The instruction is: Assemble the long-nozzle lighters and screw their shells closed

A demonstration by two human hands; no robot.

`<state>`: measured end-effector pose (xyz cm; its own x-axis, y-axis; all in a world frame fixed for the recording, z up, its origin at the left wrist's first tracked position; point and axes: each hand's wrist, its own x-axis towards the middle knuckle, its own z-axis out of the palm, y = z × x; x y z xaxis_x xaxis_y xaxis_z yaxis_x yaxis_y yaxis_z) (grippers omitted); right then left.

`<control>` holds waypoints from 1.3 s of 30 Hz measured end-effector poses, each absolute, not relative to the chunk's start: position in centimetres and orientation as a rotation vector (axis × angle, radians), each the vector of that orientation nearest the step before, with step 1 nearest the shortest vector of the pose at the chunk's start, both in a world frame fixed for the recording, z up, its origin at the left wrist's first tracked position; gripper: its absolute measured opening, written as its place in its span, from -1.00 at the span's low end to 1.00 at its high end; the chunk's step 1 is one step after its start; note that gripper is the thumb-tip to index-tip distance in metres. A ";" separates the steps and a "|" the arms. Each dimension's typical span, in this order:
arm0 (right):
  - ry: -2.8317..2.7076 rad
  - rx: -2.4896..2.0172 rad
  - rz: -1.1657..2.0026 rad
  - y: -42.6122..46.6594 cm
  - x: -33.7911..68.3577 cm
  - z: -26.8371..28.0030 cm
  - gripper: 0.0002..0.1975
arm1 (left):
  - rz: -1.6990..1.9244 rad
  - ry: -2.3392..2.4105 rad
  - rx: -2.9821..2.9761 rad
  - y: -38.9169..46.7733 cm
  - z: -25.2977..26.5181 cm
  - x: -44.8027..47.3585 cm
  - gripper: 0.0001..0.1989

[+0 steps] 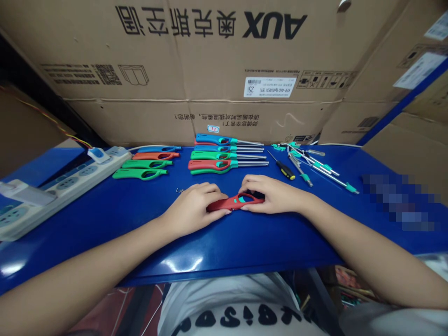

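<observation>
One red utility-lighter body (226, 204) is held at both ends over the middle of the blue worktop (224, 247). Left hand (199, 203): grip pinching its left end. Right hand (269, 193): grip pinching the opposite end, near the teal trigger (241, 199). Beyond it: metal-tubed lighters (208, 164) in a row; black-and-yellow screwdriver (285, 170) to their right.

We see a pale shirt (231, 291) with chunky black lettering (268, 315) across its front, left hand (196, 207) and right hand (275, 193) bare.

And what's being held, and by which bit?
A red lighter handle: the left hand holds one end, the right hand the other, by the teal trigger.
</observation>
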<state>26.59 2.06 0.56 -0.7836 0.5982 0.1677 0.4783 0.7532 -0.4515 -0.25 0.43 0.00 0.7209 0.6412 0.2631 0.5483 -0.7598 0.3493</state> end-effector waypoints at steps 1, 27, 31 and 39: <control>-2.650 -0.840 0.575 2.1 26.6 0.5 -0.69 | 0.546 0.946 2.672 0.4 0.0 -0.2 -0.71; -2.687 -0.898 0.568 1.8 26.7 1.2 -0.69 | 0.558 0.955 2.685 0.1 -0.1 0.0 -0.70; -2.696 -0.903 0.558 1.8 26.6 1.2 -0.70 | 0.543 0.949 2.687 0.2 0.0 -0.1 -0.70; -2.707 -0.935 0.568 1.8 26.7 1.2 -0.67 | 0.541 0.949 2.688 0.2 0.0 0.0 -0.70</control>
<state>26.67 1.79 1.20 -0.7729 0.6293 0.0812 0.5437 0.7228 -0.4266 0.00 0.17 0.03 0.7207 0.6413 0.2632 0.5527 -0.7607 0.3402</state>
